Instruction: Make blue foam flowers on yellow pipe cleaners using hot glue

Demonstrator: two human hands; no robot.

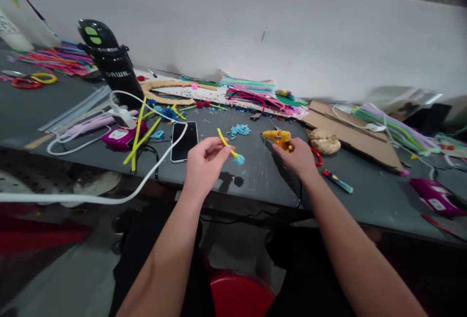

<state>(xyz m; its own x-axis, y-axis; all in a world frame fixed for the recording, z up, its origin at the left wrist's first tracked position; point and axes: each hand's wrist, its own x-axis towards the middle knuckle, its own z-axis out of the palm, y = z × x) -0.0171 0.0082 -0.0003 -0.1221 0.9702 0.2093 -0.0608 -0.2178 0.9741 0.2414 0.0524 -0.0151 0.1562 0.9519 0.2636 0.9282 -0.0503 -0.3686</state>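
Between the thumb and fingers of my left hand (207, 164) is a yellow pipe cleaner stem (224, 141) tipped with a small light-blue flower head (239, 160), held above the table's front part. My right hand (297, 157) is wrapped round a yellow glue gun (277, 136), whose nozzle points left and whose small orange light glows. A pile of light-blue petal-like pieces (239, 131) lies on the table behind the flower head, between my two hands. Left of my left hand lies a phone (184, 141) with a dark screen.
A black bottle (113, 66) stands at the left, near magenta power strip (122, 134) and a looping white cable (146, 189). Yellow stems (136, 147) lie beside it. Right of my right hand are a tan lump (324, 141), cardboard (355, 134) and a cutter (337, 181). Pink pipe cleaners (259, 99) lie behind.
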